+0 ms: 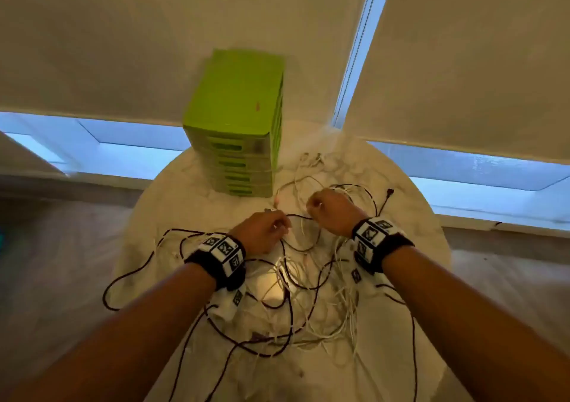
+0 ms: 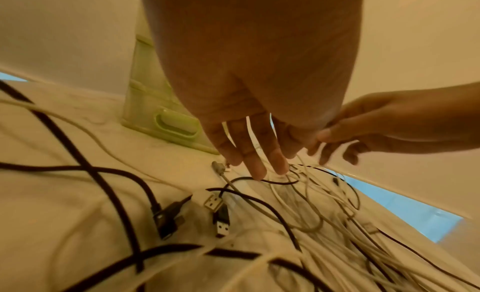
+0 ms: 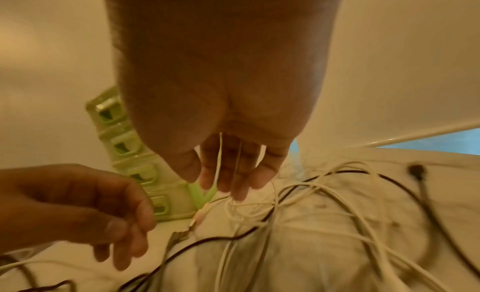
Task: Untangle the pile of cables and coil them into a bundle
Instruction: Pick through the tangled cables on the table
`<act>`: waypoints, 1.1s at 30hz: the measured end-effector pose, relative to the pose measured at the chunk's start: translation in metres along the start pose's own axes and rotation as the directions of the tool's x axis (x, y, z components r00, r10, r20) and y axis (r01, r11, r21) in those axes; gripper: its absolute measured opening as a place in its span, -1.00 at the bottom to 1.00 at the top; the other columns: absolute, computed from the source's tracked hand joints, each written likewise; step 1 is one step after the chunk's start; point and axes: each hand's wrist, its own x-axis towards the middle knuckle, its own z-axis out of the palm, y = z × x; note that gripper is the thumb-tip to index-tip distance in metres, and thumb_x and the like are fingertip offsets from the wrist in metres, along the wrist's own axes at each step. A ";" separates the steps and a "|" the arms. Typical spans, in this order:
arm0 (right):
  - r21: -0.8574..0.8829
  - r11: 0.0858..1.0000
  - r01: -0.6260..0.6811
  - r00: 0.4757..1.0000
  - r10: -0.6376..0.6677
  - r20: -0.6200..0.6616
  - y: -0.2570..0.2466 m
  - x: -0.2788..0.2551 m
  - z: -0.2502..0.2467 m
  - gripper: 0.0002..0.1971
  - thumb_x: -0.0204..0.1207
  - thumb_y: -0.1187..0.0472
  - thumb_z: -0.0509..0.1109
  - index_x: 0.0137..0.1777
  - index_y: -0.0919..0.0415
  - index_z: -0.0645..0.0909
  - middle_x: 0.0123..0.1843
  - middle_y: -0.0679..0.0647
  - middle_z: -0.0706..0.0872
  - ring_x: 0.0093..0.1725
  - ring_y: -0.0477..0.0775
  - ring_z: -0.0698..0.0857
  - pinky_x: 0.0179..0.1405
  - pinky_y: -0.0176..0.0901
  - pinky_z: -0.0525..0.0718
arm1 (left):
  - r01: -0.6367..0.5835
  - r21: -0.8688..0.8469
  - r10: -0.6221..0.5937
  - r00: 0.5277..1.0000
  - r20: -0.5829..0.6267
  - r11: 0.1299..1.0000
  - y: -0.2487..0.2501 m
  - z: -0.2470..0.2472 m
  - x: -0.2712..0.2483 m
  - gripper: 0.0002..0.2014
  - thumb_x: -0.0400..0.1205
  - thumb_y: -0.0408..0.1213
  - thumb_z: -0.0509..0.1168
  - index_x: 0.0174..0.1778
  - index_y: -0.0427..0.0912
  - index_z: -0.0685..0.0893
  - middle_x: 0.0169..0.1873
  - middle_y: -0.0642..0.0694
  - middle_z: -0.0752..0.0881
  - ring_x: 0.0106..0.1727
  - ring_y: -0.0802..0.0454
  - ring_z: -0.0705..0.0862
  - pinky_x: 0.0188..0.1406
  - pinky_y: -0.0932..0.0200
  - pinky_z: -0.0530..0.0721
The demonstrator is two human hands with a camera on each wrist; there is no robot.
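Left hand [image 1: 262, 232] hung open over countless tangled cables [image 1: 293, 293], right hand [image 1: 330, 213] pinched one white cable [image 3: 219, 163], one green drawer unit [image 1: 237, 117] stood behind.

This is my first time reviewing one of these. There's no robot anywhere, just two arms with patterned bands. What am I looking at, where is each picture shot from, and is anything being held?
There is no machine: a person works with bare hands. The wide picture comes from a camera worn on the head, looking down. The other two come from cameras worn on the wrists, where the patterned bands sit, and each looks along its own hand. On the round table lie tangled black and white cables, some ending in USB plugs. A green drawer tower stands at the table's far side. The right hand has a thin white cable in its grip, running down between its fingers. The left hand reaches into the tangle with loose fingers; whether it holds a strand cannot be told.
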 end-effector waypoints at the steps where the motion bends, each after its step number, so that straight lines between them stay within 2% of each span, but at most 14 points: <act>1: -0.036 0.999 -0.027 0.999 0.026 -0.042 0.007 0.022 -0.001 -0.73 0.66 0.09 0.31 0.25 0.19 0.66 0.24 0.18 0.66 0.21 0.25 0.67 0.23 0.15 0.64 | 0.018 -0.012 -0.018 1.000 -0.018 1.000 0.001 0.002 0.009 -0.85 0.78 -0.19 0.28 0.20 -0.05 0.71 0.07 -0.07 0.74 -0.12 0.03 0.68 0.00 -0.03 0.76; 3: -0.105 0.984 -0.141 0.986 0.129 -0.109 0.013 0.054 -0.008 -0.61 0.68 0.06 0.26 0.42 0.23 0.54 0.38 0.24 0.56 0.33 0.33 0.61 0.28 0.19 0.62 | 0.065 -0.002 -0.065 0.997 -0.042 0.998 0.003 0.003 0.019 -0.82 0.79 -0.19 0.26 0.24 -0.09 0.70 0.01 -0.03 0.73 -0.15 -0.01 0.70 -0.10 0.01 0.76; 5: -0.113 0.961 -0.253 0.966 0.244 -0.086 0.015 0.078 -0.011 -0.53 0.71 0.00 0.20 0.50 0.28 0.45 0.45 0.30 0.53 0.41 0.38 0.57 0.33 0.20 0.58 | 0.082 0.005 -0.082 0.996 -0.042 0.997 0.002 0.007 0.024 -0.80 0.79 -0.21 0.24 0.26 -0.06 0.70 0.05 -0.02 0.76 -0.09 -0.06 0.75 -0.10 0.00 0.76; 7: -0.098 0.939 -0.328 0.944 0.330 0.000 0.022 0.092 -0.006 -0.50 0.74 -0.08 0.15 0.47 0.31 0.46 0.43 0.34 0.58 0.40 0.40 0.59 0.36 0.21 0.58 | 0.074 0.018 -0.073 0.996 -0.047 0.997 0.000 0.008 0.026 -0.80 0.79 -0.22 0.23 0.26 -0.02 0.71 0.14 -0.03 0.76 0.00 0.02 0.73 -0.05 0.10 0.71; 10: -0.002 0.943 -0.333 0.943 0.333 0.032 0.032 0.100 -0.003 -0.52 0.76 -0.09 0.10 0.28 0.32 0.58 0.30 0.39 0.67 0.25 0.42 0.67 0.23 0.14 0.65 | 0.063 0.024 -0.062 0.997 -0.047 0.998 -0.002 0.009 0.029 -0.80 0.78 -0.25 0.23 0.25 -0.01 0.70 0.08 0.02 0.73 -0.17 0.29 0.63 -0.24 0.43 0.54; 12: 0.093 0.946 -0.312 0.949 0.315 -0.021 0.037 0.097 -0.006 -0.58 0.77 -0.02 0.11 0.17 0.35 0.60 0.21 0.42 0.70 0.17 0.44 0.69 0.05 0.03 0.60 | 0.057 0.021 -0.056 0.997 -0.056 0.998 0.000 0.007 0.030 -0.80 0.78 -0.25 0.24 0.25 -0.01 0.70 0.05 0.07 0.72 -0.15 0.25 0.65 -0.22 0.42 0.57; 14: 0.194 0.931 -0.310 0.938 0.333 -0.095 0.035 0.086 -0.015 -0.62 0.76 0.02 0.10 0.14 0.35 0.58 0.15 0.43 0.70 0.13 0.45 0.68 -0.03 0.00 0.52 | 0.046 0.023 -0.045 0.997 -0.065 0.999 0.003 0.005 0.030 -0.81 0.77 -0.24 0.24 0.24 0.01 0.70 0.08 0.07 0.74 0.00 0.10 0.70 0.00 0.22 0.66; 16: 0.316 0.901 -0.299 0.913 0.366 -0.179 0.028 0.071 -0.026 -0.65 0.75 0.03 0.10 0.13 0.32 0.55 0.09 0.40 0.71 0.08 0.42 0.69 -0.05 0.00 0.53 | 0.030 0.033 -0.028 0.998 -0.062 0.999 0.006 0.003 0.032 -0.81 0.77 -0.25 0.25 0.24 0.02 0.70 0.08 0.08 0.75 0.06 0.05 0.70 0.10 0.11 0.66; 19: 0.453 0.874 -0.176 0.887 0.341 -0.313 0.011 0.035 -0.035 -0.74 0.75 0.06 0.11 0.09 0.26 0.50 -0.07 0.28 0.74 -0.08 0.33 0.71 -0.15 0.06 0.60 | 0.001 0.047 0.002 0.997 -0.073 0.999 0.015 0.003 0.033 -0.83 0.78 -0.21 0.25 0.22 0.04 0.70 0.07 0.07 0.75 0.08 0.05 0.69 0.15 0.05 0.67; 22: 0.505 0.861 -0.056 0.835 0.317 -0.449 -0.007 -0.002 -0.032 -0.79 0.78 0.07 0.09 0.03 0.19 0.42 -0.23 0.18 0.73 -0.26 0.25 0.71 -0.27 0.17 0.66 | -0.050 0.029 0.053 0.994 -0.093 0.998 0.025 0.002 0.031 -0.86 0.80 -0.09 0.22 0.17 0.10 0.67 0.07 0.06 0.76 0.07 0.05 0.71 0.13 -0.03 0.71; 24: 0.575 0.818 -0.015 0.828 0.333 -0.451 -0.016 -0.020 -0.020 -0.85 0.78 0.09 0.11 -0.01 0.08 0.40 -0.24 0.11 0.74 -0.34 0.16 0.73 -0.32 0.21 0.71 | -0.098 0.012 0.099 0.989 -0.112 0.995 0.032 0.002 0.026 -0.86 0.81 -0.05 0.20 0.16 0.10 0.66 0.04 0.08 0.78 0.05 0.06 0.73 0.14 -0.08 0.72; 27: 0.605 0.796 0.007 0.854 0.310 -0.418 -0.030 -0.042 0.003 -0.87 0.78 0.14 0.13 -0.04 0.03 0.39 -0.22 0.05 0.74 -0.38 0.13 0.70 -0.34 0.22 0.73 | -0.146 -0.011 0.144 0.984 -0.109 0.989 0.042 -0.001 0.013 -0.79 0.83 -0.05 0.16 0.17 0.00 0.67 0.00 0.11 0.78 0.02 0.06 0.74 0.15 -0.08 0.71; 31: 0.607 0.788 0.100 0.866 0.232 -0.444 -0.049 -0.064 0.024 -0.90 0.79 0.20 0.17 0.01 0.06 0.42 -0.18 0.08 0.73 -0.39 0.02 0.63 -0.38 -0.08 0.65 | -0.143 -0.081 0.136 0.987 -0.085 0.986 0.044 -0.007 -0.009 -0.69 0.85 0.02 0.07 0.17 -0.04 0.66 0.01 0.08 0.79 -0.04 0.05 0.75 0.12 -0.01 0.72; 33: 0.575 0.811 0.109 0.895 0.173 -0.412 -0.057 -0.075 0.032 -0.92 0.78 0.20 0.21 0.03 0.05 0.46 -0.17 0.02 0.75 -0.36 -0.02 0.65 -0.36 -0.18 0.65 | -0.115 -0.179 0.095 0.988 -0.118 0.977 0.043 -0.011 -0.017 -0.62 0.84 0.08 0.03 0.17 -0.06 0.68 -0.01 0.06 0.79 -0.08 0.04 0.73 0.10 0.02 0.70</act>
